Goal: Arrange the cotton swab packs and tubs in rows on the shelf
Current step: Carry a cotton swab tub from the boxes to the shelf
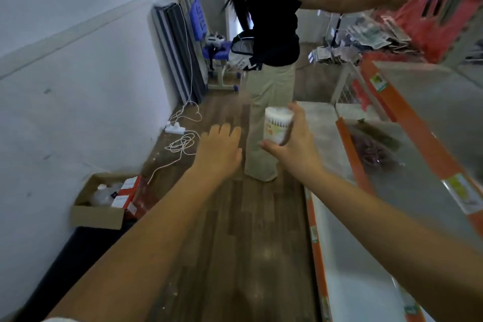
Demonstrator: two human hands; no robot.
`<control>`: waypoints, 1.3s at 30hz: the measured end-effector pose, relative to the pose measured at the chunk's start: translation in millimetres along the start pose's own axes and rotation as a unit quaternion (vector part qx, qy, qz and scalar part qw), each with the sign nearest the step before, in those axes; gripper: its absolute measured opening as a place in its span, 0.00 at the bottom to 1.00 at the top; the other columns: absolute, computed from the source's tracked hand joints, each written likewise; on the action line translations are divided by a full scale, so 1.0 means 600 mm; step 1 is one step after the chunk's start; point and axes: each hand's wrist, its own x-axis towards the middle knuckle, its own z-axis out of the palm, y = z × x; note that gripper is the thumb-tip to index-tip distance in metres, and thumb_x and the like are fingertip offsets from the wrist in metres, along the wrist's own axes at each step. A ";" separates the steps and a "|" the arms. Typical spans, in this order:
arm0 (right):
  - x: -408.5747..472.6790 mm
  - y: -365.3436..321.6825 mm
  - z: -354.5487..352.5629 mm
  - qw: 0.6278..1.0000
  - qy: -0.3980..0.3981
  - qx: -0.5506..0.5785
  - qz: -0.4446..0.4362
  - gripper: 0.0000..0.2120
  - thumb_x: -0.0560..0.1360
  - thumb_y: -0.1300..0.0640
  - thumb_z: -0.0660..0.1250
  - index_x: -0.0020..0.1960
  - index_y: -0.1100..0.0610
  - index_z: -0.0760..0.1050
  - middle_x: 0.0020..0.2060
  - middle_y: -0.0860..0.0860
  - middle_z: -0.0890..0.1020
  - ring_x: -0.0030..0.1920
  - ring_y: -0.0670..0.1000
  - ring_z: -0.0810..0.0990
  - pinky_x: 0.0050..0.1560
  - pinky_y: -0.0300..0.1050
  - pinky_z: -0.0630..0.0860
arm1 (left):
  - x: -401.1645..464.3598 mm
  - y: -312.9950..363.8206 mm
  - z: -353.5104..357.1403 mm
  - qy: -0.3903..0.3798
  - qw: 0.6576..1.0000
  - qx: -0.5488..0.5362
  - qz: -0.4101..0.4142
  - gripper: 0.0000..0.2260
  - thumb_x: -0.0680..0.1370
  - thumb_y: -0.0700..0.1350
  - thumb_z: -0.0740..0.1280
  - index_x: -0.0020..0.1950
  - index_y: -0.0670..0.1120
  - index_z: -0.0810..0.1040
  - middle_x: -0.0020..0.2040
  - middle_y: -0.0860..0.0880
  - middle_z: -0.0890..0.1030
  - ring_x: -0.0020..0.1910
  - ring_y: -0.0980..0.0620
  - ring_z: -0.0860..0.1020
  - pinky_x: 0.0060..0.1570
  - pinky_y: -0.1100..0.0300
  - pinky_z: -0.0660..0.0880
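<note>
Thumb and fingers of the right hand (pixel 292 144) are wrapping a cotton swab tub (pixel 277 124), carrying it in mid-air just beside the shelf (pixel 339 277) front edge, left hand (pixel 219 149) spreading empty, likely needing upright placement next.

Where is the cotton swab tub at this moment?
In the head view the cotton swab tub is near the middle, held upright in the right hand above the floor, just left of the shelf.
</note>
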 end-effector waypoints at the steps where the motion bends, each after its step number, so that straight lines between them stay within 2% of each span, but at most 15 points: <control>1: 0.019 0.012 -0.005 1.000 0.010 -0.005 0.003 0.42 0.65 0.53 0.76 0.70 0.54 0.55 0.63 0.53 0.69 0.63 0.53 0.71 0.58 0.54 0.75 | 0.025 0.001 0.003 0.003 1.000 -0.001 0.009 0.21 0.78 0.48 0.60 0.70 0.43 0.64 0.67 0.42 0.68 0.65 0.42 0.67 0.62 0.47 0.67; 6: 0.105 0.065 -0.022 0.998 0.054 -0.017 0.037 0.42 0.64 0.53 0.77 0.70 0.54 0.56 0.62 0.52 0.69 0.63 0.51 0.70 0.59 0.50 0.74 | 0.146 0.003 0.035 -0.012 0.998 -0.004 0.065 0.21 0.78 0.49 0.60 0.69 0.44 0.65 0.66 0.42 0.69 0.63 0.42 0.68 0.58 0.48 0.68; 9: 0.154 0.087 -0.026 0.995 0.079 -0.019 0.061 0.41 0.65 0.54 0.77 0.70 0.55 0.56 0.60 0.48 0.68 0.59 0.45 0.69 0.53 0.33 0.71 | 0.226 0.002 0.051 -0.006 0.994 0.000 0.108 0.20 0.78 0.50 0.59 0.69 0.45 0.64 0.65 0.44 0.69 0.63 0.44 0.68 0.58 0.50 0.69; 10: 0.171 0.093 -0.026 0.993 0.092 -0.030 0.065 0.41 0.65 0.54 0.77 0.70 0.55 0.57 0.60 0.49 0.69 0.59 0.46 0.69 0.51 0.33 0.70 | 0.254 0.001 0.056 0.000 0.992 0.001 0.127 0.20 0.78 0.50 0.59 0.68 0.45 0.64 0.64 0.44 0.70 0.62 0.44 0.69 0.57 0.50 0.70; 13: 0.219 0.115 -0.024 0.985 0.132 -0.057 0.093 0.43 0.66 0.53 0.76 0.72 0.56 0.55 0.66 0.54 0.67 0.66 0.53 0.68 0.61 0.50 0.71 | 0.335 0.001 0.069 0.008 0.983 0.004 0.181 0.19 0.78 0.50 0.58 0.67 0.44 0.65 0.62 0.44 0.71 0.61 0.44 0.69 0.54 0.52 0.69; 14: 0.234 0.124 -0.025 0.981 0.148 -0.065 0.106 0.44 0.66 0.54 0.76 0.73 0.56 0.54 0.68 0.55 0.66 0.67 0.54 0.67 0.63 0.52 0.70 | 0.364 0.005 0.076 0.010 0.979 0.004 0.203 0.19 0.78 0.49 0.58 0.67 0.44 0.65 0.62 0.45 0.71 0.61 0.44 0.69 0.54 0.53 0.69; 18: 0.267 0.149 -0.031 0.968 0.197 -0.091 0.122 0.42 0.65 0.55 0.77 0.71 0.56 0.55 0.66 0.53 0.68 0.65 0.53 0.68 0.59 0.45 0.70 | 0.432 0.019 0.099 -0.001 0.967 -0.021 0.255 0.21 0.78 0.49 0.59 0.70 0.44 0.64 0.63 0.45 0.71 0.63 0.45 0.68 0.57 0.53 0.68; 23: 0.297 0.186 -0.057 0.950 0.237 -0.122 0.165 0.44 0.65 0.51 0.77 0.71 0.53 0.55 0.67 0.52 0.68 0.65 0.53 0.69 0.59 0.57 0.73 | 0.497 0.066 0.121 -0.014 0.948 -0.063 0.311 0.20 0.76 0.45 0.63 0.66 0.41 0.70 0.59 0.42 0.74 0.58 0.41 0.72 0.52 0.49 0.71; 30: 0.327 0.246 -0.126 0.922 0.304 -0.140 0.195 0.44 0.63 0.50 0.78 0.70 0.51 0.55 0.65 0.51 0.69 0.64 0.50 0.71 0.59 0.52 0.74 | 0.598 0.181 0.150 -0.004 0.923 -0.076 0.378 0.21 0.77 0.48 0.60 0.69 0.45 0.65 0.63 0.45 0.71 0.61 0.44 0.69 0.57 0.50 0.70; 34: 0.351 0.291 -0.184 0.905 0.327 -0.160 0.221 0.42 0.63 0.49 0.78 0.69 0.53 0.57 0.62 0.53 0.72 0.60 0.52 0.73 0.57 0.53 0.74 | 0.657 0.264 0.162 -0.001 0.904 -0.096 0.417 0.21 0.78 0.48 0.60 0.69 0.45 0.66 0.63 0.44 0.72 0.61 0.43 0.70 0.56 0.49 0.70; 39: 0.383 0.342 -0.265 0.876 0.362 -0.202 0.245 0.43 0.64 0.52 0.77 0.70 0.52 0.55 0.64 0.54 0.69 0.60 0.54 0.73 0.57 0.54 0.74 | 0.723 0.360 0.181 -0.010 0.883 -0.100 0.459 0.21 0.78 0.48 0.60 0.70 0.44 0.64 0.64 0.44 0.71 0.62 0.43 0.69 0.58 0.49 0.69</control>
